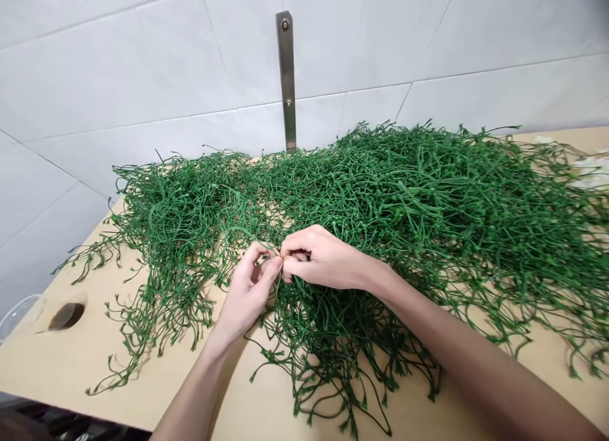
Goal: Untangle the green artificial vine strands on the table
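My left hand (252, 285) and my right hand (328, 260) meet fingertip to fingertip near the middle of the table. Each is closed in a pinch. A thin green plastic stem (267, 244) runs up and left from between the fingers of my left hand. The fingers of my right hand press close to the same spot, and their own hold on the stem is partly hidden. Behind and beneath both hands spreads a large tangled heap of green plastic stems (428, 200) with small forked tips. A loose bunch of stems (333, 365) hangs below my right hand toward me.
The light wooden table (157, 390) stands against a white tiled wall (143, 66). A metal bracket (286, 73) is fixed upright to the wall behind the heap. At the left edge is a clear cup (28, 317) with dark liquid (66, 316). Something white (594, 172) lies far right.
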A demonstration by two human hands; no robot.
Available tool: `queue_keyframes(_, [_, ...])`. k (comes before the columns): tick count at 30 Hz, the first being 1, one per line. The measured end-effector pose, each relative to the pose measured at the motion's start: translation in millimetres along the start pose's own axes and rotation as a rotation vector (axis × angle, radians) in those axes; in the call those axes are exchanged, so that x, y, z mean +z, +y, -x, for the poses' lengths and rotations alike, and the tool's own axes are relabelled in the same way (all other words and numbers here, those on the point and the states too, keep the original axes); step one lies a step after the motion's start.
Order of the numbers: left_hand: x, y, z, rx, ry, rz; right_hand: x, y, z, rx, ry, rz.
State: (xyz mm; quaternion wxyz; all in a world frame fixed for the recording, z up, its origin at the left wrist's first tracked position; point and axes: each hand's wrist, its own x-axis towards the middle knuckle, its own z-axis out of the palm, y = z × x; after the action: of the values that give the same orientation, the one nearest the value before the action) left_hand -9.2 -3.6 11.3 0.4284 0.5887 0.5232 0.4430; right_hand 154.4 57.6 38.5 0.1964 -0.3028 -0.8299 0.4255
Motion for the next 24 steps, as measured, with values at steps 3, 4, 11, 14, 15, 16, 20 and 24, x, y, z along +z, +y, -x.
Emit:
queue_keyframes(3, [0.1, -5.6, 1.1, 0.012, 0.023, -0.038, 4.3, 2.0, -1.2, 0.009, 0.051, 0.042])
queue_keyframes(4, [0.5, -6.8, 1.5, 0.017, 0.039, -0.057, 5.5, 2.1, -0.9, 0.021, 0.054, 0.071])
queue_keyframes(11, [8.3, -2.7, 2.2, 0.013, 0.034, -0.021, 10.8, 2.0, 2.4, -0.077, 0.118, 0.286])
queue_keyframes(14, [10.7, -1.4, 2.6, 0.005, 0.034, 0.001, 12.5, 6.2, 0.3, -0.103, 0.157, 0.233])
queue_keyframes(15, [10.7, -1.9, 2.7, -0.008, 0.032, 0.012, 13.0, 8.1, -0.6, -0.115, 0.164, 0.208])
queue_keyframes(16, [10.3, -2.6, 2.6, -0.020, 0.026, 0.029, 13.5, 10.0, -1.5, -0.131, 0.172, 0.190])
queue_keyframes(20, [5.1, -4.8, -0.9, -0.073, -0.041, 0.189, 13.3, 15.7, -2.9, -0.226, 0.161, 0.170])
queue_keyframes(24, [-1.5, -1.9, -7.0, -0.086, -0.027, 0.428, 2.7, 13.7, 2.3, -0.195, 0.082, 0.209])
